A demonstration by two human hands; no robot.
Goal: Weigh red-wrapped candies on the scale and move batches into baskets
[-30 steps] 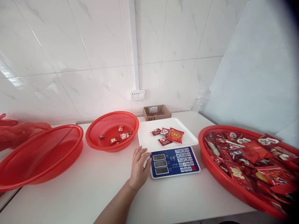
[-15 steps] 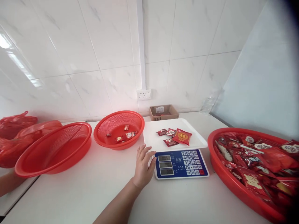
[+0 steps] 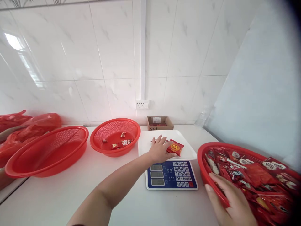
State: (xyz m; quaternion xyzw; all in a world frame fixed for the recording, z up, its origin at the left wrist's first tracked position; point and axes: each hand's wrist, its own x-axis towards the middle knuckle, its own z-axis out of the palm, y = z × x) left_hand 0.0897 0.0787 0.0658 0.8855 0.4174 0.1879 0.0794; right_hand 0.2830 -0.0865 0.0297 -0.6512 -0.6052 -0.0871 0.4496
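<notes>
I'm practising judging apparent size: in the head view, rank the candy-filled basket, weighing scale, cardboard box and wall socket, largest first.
1. Candy-filled basket, though partly out of view
2. Weighing scale, tray included
3. Cardboard box
4. Wall socket

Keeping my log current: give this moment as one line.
left hand: spread over packets on scale | right hand: at rim of right basket | middle basket: some packets

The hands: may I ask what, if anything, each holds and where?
Right hand: the snack basket, by its left rim. Left hand: cannot be told.
</notes>
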